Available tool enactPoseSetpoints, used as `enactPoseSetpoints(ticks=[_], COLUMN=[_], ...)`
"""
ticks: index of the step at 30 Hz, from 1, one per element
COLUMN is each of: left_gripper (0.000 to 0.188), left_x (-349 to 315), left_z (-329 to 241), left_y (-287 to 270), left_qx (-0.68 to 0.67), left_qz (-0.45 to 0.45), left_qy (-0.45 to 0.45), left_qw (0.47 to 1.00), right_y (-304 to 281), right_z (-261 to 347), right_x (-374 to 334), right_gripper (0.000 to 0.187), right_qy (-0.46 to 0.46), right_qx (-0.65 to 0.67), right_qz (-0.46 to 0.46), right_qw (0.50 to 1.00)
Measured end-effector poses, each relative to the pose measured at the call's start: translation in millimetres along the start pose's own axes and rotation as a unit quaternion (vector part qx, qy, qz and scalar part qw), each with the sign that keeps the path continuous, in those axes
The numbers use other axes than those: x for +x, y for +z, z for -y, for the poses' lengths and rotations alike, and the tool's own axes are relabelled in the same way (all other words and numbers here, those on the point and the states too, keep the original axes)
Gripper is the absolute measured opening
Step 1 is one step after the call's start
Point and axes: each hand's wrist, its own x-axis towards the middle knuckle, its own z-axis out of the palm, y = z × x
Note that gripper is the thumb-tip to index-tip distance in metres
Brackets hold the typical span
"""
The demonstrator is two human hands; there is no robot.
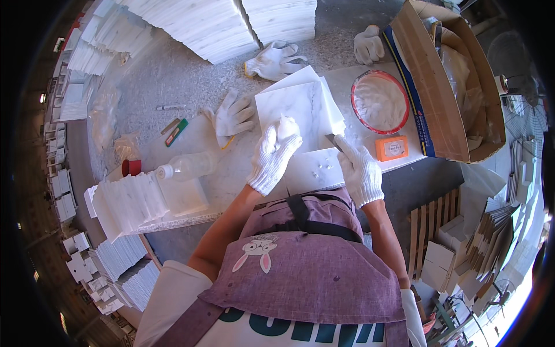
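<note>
Both my hands wear white knitted gloves. My left hand [274, 155] is closed over the front of a stack of white, grey-veined marble tiles [306, 107]; a whitish lump shows at its fingertips, too small to make out. My right hand [359, 172] grips a small putty knife [333, 140], its dark blade pointing at the stack's right corner. Below the stack, near my apron, lies another pale tile [315, 170] with a few white crumbs on it. To the right stands a round red-rimmed tub [380, 74] of white powder or paste.
An orange box [392, 148] sits below the tub, beside a large open cardboard box [439, 87]. Spare gloves [234, 118], a green utility knife [176, 132] and a clear bottle [188, 166] lie leftward. Tall tile stacks [196, 26] stand at the back, more tiles [127, 199] front left.
</note>
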Motion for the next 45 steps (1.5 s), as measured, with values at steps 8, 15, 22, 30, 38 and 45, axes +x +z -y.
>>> enactPoseSetpoints(ticks=[8,15,22,30,38,45], left_gripper=[0.040,0.040,0.040,0.039,0.039,0.038], left_x=[-0.1,0.1,-0.3,1.9,2.0,-1.7], left_z=[-4.7,-4.7,0.7,0.4,-3.6,-22.8], left_y=[-0.1,-0.5,0.1,-0.2,-0.3,0.9], left_qx=[-0.014,0.001,-0.039,-0.033,-0.028,-0.048], left_qz=[0.006,0.008,0.006,0.001,0.003,0.002], left_qy=[-0.027,-0.021,-0.027,-0.028,-0.032,-0.040], left_qw=[1.000,1.000,0.999,0.999,0.999,0.998], right_y=[8.0,3.6,12.6,17.7,4.8,14.4], right_z=[-11.7,-1.7,-20.9,-14.8,-9.8,-15.7], right_x=[-3.8,5.4,-11.5,-3.5,-6.7,-4.0], right_gripper=[0.036,0.037,0.039,0.037,0.038,0.038], right_qy=[0.001,0.001,-0.021,-0.003,0.006,-0.013], right_qx=[-0.033,-0.010,-0.096,-0.059,-0.029,-0.064], right_qz=[0.004,-0.002,-0.007,-0.009,0.005,0.000], right_qw=[0.999,1.000,0.995,0.998,1.000,0.998])
